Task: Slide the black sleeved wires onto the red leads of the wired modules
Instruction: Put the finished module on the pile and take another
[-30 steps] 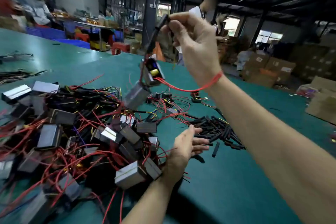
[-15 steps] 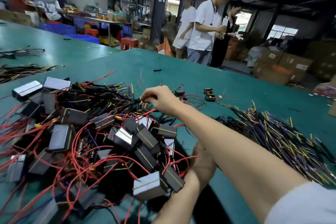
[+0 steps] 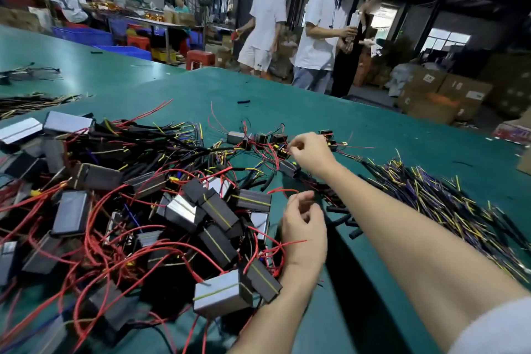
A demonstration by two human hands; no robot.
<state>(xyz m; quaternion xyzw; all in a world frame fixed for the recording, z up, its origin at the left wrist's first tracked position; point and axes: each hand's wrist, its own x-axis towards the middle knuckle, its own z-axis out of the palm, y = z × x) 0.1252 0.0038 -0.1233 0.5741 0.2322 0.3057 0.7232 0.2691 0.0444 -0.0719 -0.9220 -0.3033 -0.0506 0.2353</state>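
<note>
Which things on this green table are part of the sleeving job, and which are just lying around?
Part of the job:
wired modules with red leads
black sleeved wires
right hand reaching into small modules
left hand

Lying about:
loose black sleeve pieces
far wire bundle
cardboard boxes

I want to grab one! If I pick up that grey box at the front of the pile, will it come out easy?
Probably not. The grey box looks rigid, but floppy red leads tangle around it, so neighbours may drag along. A yellow band circles it, likely holding it together.
</note>
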